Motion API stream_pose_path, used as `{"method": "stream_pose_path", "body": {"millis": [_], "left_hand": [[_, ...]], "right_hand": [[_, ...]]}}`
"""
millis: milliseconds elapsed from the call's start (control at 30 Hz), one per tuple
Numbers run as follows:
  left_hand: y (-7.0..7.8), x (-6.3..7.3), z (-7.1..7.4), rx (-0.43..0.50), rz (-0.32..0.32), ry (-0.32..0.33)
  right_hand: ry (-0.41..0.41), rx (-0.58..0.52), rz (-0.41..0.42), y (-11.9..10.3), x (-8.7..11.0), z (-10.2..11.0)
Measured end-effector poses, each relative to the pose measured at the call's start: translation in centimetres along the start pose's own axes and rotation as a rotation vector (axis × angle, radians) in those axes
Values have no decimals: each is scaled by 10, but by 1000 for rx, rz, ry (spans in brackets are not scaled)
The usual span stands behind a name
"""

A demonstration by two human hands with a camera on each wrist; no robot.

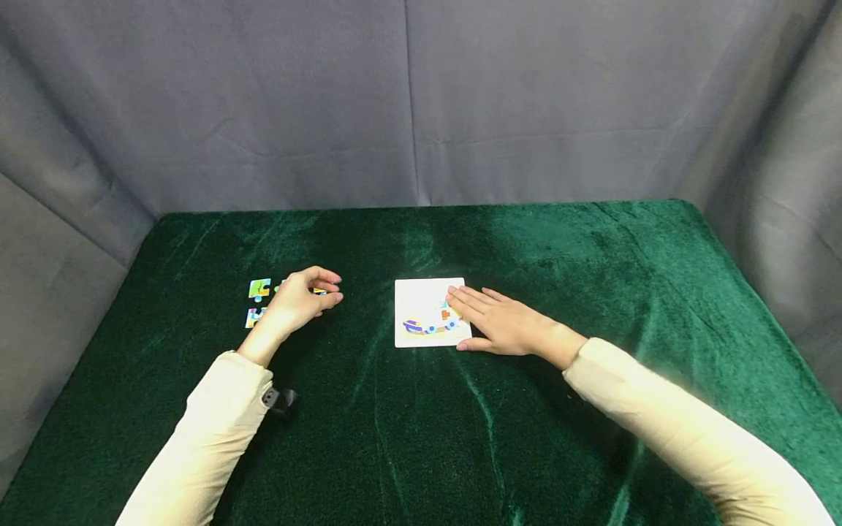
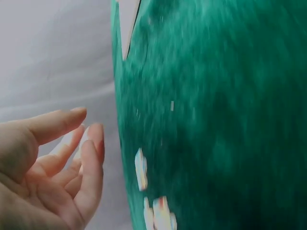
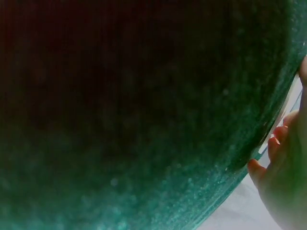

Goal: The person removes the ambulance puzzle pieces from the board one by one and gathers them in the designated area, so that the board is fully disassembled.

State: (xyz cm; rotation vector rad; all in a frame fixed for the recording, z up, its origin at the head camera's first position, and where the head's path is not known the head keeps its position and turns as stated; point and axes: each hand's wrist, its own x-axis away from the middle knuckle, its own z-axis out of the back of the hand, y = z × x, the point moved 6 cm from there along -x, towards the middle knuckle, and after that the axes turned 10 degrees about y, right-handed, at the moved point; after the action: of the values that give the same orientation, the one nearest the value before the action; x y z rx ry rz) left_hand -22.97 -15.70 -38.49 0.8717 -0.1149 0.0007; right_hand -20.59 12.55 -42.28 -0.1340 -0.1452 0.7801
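Note:
A white square puzzle board (image 1: 421,299) with a printed picture lies on the green cloth. My right hand (image 1: 503,321) rests on the board's right side with fingers straight, covering part of the print. In the right wrist view, that hand's fingers (image 3: 276,143) show at the right edge, beside the pale board. Over the jigsaw pieces at left hovers my left hand (image 1: 299,296), its fingers loosely bent and thumb apart from them. Nothing shows in its grasp in the left wrist view, where several pieces (image 2: 163,215) appear blurred on the cloth. The hand partly hides the pieces.
Two jigsaw pieces show left of the left hand, a green one (image 1: 259,289) and a whitish one (image 1: 254,317) nearer me. The green cloth (image 1: 395,438) covers the table, and a grey curtain (image 1: 296,95) hangs behind its far edge.

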Motion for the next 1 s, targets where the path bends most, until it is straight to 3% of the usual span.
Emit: {"method": "stream_pose_path", "body": {"millis": [233, 567, 800, 1000], "left_hand": [[20, -5, -28, 3, -53, 24], [40, -5, -62, -10, -85, -48], [55, -6, -85, -30, -132, -103], [65, -9, -103, -66, -119, -163]], "right_hand": [[37, -37, -38, 5, 0, 0], [48, -9, -117, 14, 2, 2], [38, -4, -114, 13, 2, 1], [36, 9, -113, 14, 2, -1]]}}
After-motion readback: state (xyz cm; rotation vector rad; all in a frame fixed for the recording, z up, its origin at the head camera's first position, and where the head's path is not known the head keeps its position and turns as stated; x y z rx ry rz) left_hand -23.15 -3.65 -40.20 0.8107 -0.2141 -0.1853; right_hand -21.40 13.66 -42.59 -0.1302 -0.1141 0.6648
